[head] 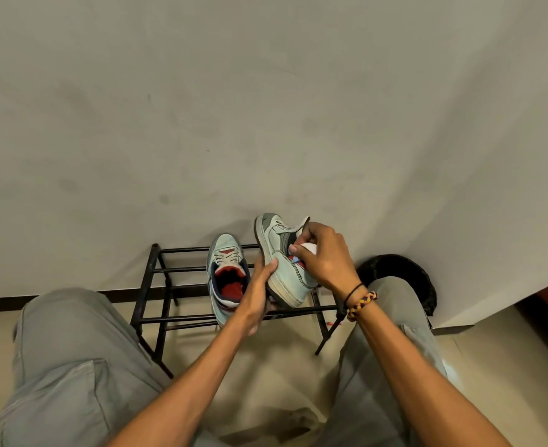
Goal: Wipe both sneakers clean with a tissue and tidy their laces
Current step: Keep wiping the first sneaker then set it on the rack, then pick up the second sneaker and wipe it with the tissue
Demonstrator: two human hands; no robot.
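the held sneaker (282, 269) is pale blue-grey with a darker grey toe cap and side panels, a thick off-white sole and pale laces; it is tipped on its side, toe pointing away toward the wall, lifted above the right end of the black metal shoe rack (175, 269). the left hand (261, 285) grips it from below at the sole, thumb pressed on the side. the right hand (322, 253) is curled around a white tissue (308, 248) and holds it against the shoe's side near the collar. the second sneaker (225, 275) sits upright on the rack just beside it, same colours, showing a red lining and navy collar.

most of the tissue is buried in the fingers. the held shoe's heel is behind the right hand, and the left wrist covers the other shoe's heel. a dark round bin (408, 272) by the wall is half hidden by a knee.
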